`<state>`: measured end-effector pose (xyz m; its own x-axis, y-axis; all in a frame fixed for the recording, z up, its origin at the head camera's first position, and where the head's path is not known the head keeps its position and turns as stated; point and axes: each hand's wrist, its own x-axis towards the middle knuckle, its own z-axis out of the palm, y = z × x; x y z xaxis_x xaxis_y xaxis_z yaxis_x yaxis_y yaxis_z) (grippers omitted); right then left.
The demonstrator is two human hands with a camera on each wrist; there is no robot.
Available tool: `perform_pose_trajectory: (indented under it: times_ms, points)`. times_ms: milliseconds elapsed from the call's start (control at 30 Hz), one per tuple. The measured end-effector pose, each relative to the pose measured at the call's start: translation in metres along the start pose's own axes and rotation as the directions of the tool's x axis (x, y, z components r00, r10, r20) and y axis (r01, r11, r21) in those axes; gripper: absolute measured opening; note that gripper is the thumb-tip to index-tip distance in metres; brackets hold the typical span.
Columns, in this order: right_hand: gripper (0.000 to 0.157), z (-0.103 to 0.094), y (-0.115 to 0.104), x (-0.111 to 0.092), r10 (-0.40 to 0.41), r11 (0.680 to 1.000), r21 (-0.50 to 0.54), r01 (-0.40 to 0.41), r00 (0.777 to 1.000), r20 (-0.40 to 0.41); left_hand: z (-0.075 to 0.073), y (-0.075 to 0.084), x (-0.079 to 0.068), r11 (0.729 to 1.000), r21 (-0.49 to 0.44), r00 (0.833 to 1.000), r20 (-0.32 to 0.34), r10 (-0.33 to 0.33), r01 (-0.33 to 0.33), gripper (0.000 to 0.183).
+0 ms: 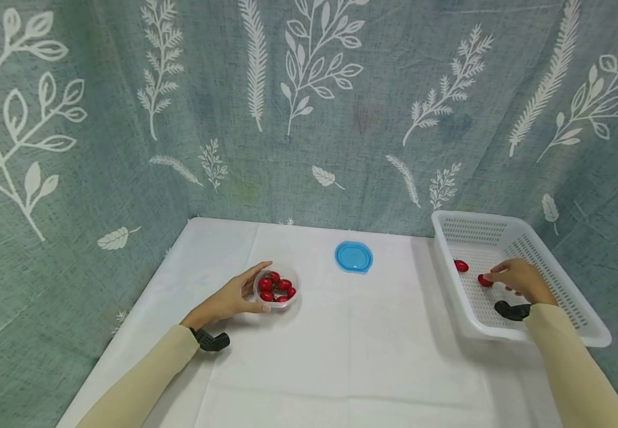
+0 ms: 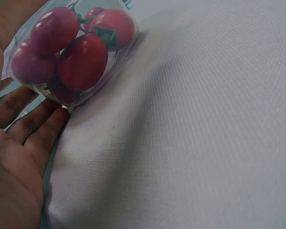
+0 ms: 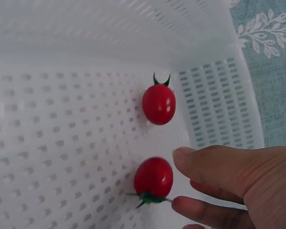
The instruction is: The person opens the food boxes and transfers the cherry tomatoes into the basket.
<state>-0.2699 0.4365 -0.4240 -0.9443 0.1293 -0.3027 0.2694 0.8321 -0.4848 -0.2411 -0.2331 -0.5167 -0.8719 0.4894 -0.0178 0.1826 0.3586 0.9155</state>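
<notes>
My left hand [image 1: 232, 297] holds a small clear plastic container [image 1: 297, 284] from its left side, thumb at the near side and fingers round the far side. Inside the container lie several red cherry tomatoes [image 2: 83, 62] with green stems. Over at the right, my right hand [image 1: 523, 279] reaches down into a white perforated basket [image 1: 480, 330]. Its thumb and fingers [image 3: 207, 164] are apart, just beside one cherry tomato [image 3: 153, 179], and do not close round it. A second cherry tomato [image 3: 159, 104] lies on the basket floor farther off.
A round blue lid [image 1: 354, 257] lies on the white tablecloth [image 1: 352, 345] between the container and the basket. Raised walls surround the right hand in the basket. Behind the table hangs a green-grey leaf-patterned cloth [image 1: 362, 148], which also runs along the left side.
</notes>
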Motion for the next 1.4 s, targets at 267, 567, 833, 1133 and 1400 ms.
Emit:
perform_pose_trajectory:
  times_ms: [267, 567, 833, 1133, 1400]
  points:
    - [0.057, 0.001, -0.018, -0.007, -0.112, 0.993, 0.031, 0.114, 0.991, -0.069, -0.003, -0.001, 0.001, 1.000, -0.008, 1.000, 0.000, 0.009, -0.009, 0.108]
    - [0.048, 0.012, -0.064, -0.022, -0.306, 0.952, -0.073, 0.297, 0.927, -0.219, -0.005, -0.001, 0.000, 1.000, -0.013, 1.000, -0.006, -0.003, 0.002, 0.109]
    - [0.044, 0.028, -0.105, -0.035, -0.360, 0.933, -0.065, 0.355, 0.901, -0.243, -0.004, -0.002, 0.000, 1.000, -0.013, 1.000, -0.003, 0.002, -0.002, 0.109]
    - [0.034, 0.049, -0.145, -0.043, -0.498, 0.865, -0.059, 0.499, 0.836, -0.230, -0.004, -0.001, 0.001, 1.000, -0.019, 1.000, 0.002, -0.004, 0.004, 0.108]
    - [0.032, 0.083, -0.178, -0.047, -0.529, 0.847, -0.033, 0.531, 0.832, -0.167, -0.002, 0.000, 0.001, 0.999, -0.034, 1.000, 0.010, -0.003, 0.003, 0.109]
